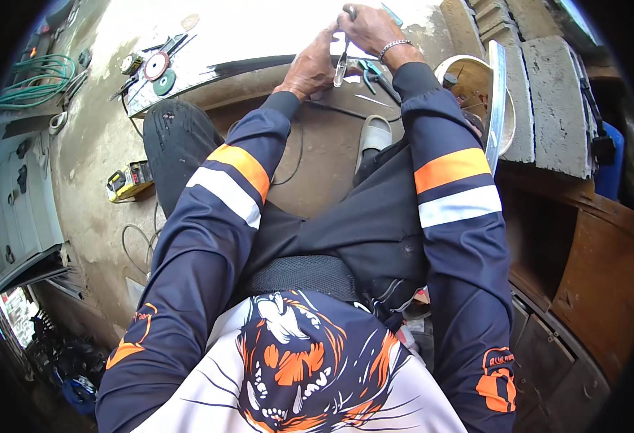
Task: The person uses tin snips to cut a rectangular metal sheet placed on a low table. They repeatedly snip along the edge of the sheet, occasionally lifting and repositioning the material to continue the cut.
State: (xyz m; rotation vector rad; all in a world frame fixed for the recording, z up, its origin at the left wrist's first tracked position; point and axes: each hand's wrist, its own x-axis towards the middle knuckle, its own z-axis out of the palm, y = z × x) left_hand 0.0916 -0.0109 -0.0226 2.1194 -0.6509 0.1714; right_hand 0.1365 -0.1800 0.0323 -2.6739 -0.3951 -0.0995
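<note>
My left hand (pixel 311 66) and my right hand (pixel 369 27) meet at the top of the view, over the edge of a pale sheet-metal panel (pixel 259 29). Between them hangs a thin metal tool or strip (pixel 341 61), pointing down; the right hand grips its top end and the left hand pinches it lower down. A metal bracelet (pixel 393 47) circles my right wrist. Both arms wear dark blue sleeves with orange and white bands. Teal-handled pliers (pixel 367 72) lie just below the hands.
Grinding discs (pixel 157 66) and small tools lie on the panel at left. A yellow meter (pixel 128 182) sits on the concrete floor, a green hose (pixel 35 79) coils far left. A white sandal (pixel 372 137), concrete blocks (pixel 555 101) and a metal bowl (pixel 469 79) stand right.
</note>
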